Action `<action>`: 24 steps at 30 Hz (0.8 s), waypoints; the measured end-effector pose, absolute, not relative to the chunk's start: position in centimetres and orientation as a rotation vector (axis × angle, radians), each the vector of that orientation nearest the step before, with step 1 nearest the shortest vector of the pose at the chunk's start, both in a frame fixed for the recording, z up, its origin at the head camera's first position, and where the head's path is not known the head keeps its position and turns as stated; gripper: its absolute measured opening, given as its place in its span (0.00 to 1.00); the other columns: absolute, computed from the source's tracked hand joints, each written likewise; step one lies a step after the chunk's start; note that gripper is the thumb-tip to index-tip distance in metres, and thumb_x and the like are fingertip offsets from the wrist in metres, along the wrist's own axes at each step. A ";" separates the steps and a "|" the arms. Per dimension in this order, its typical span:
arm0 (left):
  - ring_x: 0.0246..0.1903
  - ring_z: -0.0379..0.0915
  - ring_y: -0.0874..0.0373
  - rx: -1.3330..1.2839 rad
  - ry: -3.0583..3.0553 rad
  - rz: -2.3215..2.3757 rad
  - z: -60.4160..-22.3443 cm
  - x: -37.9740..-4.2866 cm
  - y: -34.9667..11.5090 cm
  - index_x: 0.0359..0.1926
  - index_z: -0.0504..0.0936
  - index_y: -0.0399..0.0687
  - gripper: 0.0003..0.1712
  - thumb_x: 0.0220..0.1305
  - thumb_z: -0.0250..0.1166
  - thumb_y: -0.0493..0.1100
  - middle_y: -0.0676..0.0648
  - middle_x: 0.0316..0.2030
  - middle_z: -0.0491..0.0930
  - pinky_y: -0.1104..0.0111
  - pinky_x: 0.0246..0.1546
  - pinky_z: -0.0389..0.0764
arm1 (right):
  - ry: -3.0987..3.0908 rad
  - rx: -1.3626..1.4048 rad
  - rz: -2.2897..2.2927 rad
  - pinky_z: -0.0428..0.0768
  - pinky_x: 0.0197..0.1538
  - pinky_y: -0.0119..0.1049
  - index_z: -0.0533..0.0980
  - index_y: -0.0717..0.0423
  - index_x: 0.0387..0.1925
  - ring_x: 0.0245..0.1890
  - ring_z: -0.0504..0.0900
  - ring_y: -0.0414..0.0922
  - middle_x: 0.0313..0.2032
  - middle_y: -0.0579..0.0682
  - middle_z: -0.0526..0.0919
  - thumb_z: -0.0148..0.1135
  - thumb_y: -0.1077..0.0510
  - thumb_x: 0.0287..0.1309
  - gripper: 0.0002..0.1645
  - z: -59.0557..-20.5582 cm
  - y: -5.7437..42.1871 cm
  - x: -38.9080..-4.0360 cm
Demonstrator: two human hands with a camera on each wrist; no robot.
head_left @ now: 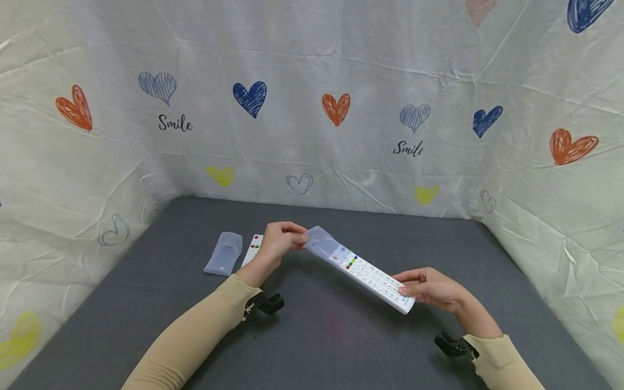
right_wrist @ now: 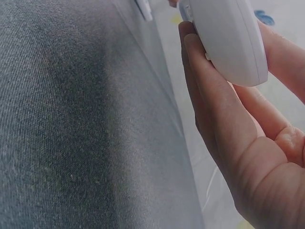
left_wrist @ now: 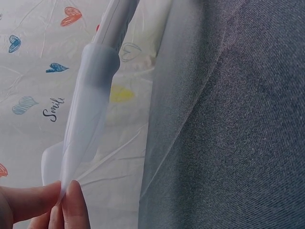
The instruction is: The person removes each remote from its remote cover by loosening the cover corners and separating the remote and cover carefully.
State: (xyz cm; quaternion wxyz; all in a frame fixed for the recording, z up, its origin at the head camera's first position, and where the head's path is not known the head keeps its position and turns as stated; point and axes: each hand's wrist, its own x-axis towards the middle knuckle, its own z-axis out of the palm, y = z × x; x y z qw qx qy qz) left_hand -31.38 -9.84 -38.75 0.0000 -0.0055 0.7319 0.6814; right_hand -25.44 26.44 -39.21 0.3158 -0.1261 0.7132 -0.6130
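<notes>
A white remote control (head_left: 372, 277) with rows of buttons slants above the dark table. Its upper end sits inside a translucent sleeve cover (head_left: 322, 242), while the lower button rows stay uncovered. My left hand (head_left: 280, 241) pinches the far corner of that cover between thumb and fingers, as the left wrist view also shows at the cover's tip (left_wrist: 64, 188). At the remote's bare lower end, my right hand (head_left: 431, 290) grips it, thumb on the button face. The right wrist view shows the remote's end (right_wrist: 233, 43) between thumb and fingers.
On the table (head_left: 312, 346) at the left lies another translucent cover (head_left: 225, 253). Beside it rests a second white remote (head_left: 252, 248), partly hidden behind my left hand and wrist. A white cloth printed with hearts (head_left: 292, 65) surrounds the table at the back and sides.
</notes>
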 end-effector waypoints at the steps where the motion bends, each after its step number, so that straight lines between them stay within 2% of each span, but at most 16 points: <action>1: 0.26 0.81 0.58 -0.022 2.297 2.141 -38.7 -31.4 -9.8 0.40 0.83 0.34 0.10 0.55 0.67 0.30 0.40 0.36 0.81 0.68 0.33 0.85 | 1.878 -0.329 -1.615 0.83 0.44 0.33 0.63 0.76 0.62 0.42 0.83 0.39 0.44 0.47 0.84 0.62 0.61 0.59 0.35 -39.2 26.5 -25.4; 24: 0.27 0.81 0.58 -0.013 2.263 2.174 -38.3 -31.2 -9.5 0.39 0.83 0.34 0.09 0.54 0.68 0.30 0.42 0.34 0.81 0.66 0.35 0.85 | 1.806 -0.355 -1.594 0.82 0.44 0.32 0.67 0.71 0.61 0.42 0.82 0.38 0.44 0.45 0.85 0.58 0.63 0.62 0.27 -38.6 27.9 -25.0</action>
